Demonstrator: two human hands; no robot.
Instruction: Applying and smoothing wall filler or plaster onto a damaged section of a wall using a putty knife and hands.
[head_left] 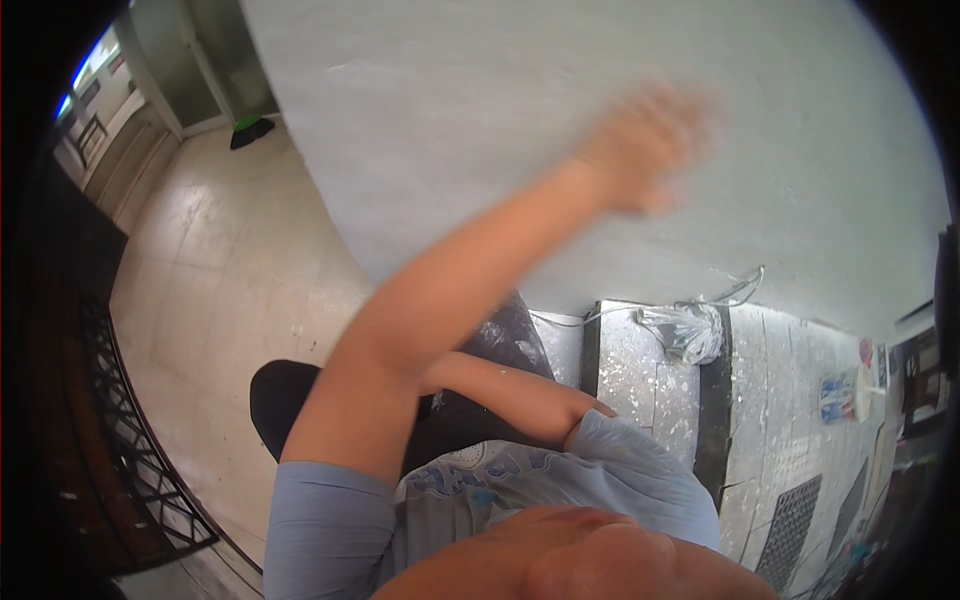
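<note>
My left arm reaches up and across to the right over a large pale grey-white wall surface (470, 100). At its end my left hand (650, 140) is against or just in front of that surface. The thumb stands apart, but motion smears the fingers, and whether anything lies under the palm cannot be made out. Lower down, my right forearm (510, 395) crosses toward the left above my dark, white-spattered trousers (515, 335). Behind the left arm my right hand is almost wholly hidden, so its fingers do not show.
White-spattered steps (640, 400) lie at the right, with a clear plastic bag (685, 332) and a pale cable (740, 290) on them. Farther right stands a white bucket (845, 395). A green-and-black broom head (250, 130) rests by a door; a dark metal railing (140, 450) runs at left.
</note>
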